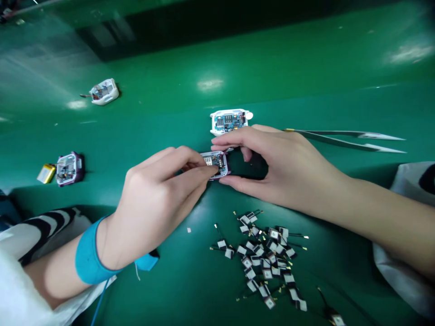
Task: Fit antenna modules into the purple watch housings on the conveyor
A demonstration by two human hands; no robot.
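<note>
A small smartwatch case with a purple edge lies between my hands, its circuit board and metal card slot facing up. My left hand is closed over the left part of the case, thumb tip on the board; what lies under those fingers is hidden. Thumb and forefinger of my right hand curve around the right end of the same case, at its upper and lower edges. Just beyond, a white watch case with a blue board sits partly behind my right fingers. Tweezers lie beyond my right wrist, tips pointing right.
Many small modules with short cables are scattered nearer me on the green table. At left are a purple case with a yellow-edged battery and a white case. A blue wristband with a cord circles my left wrist.
</note>
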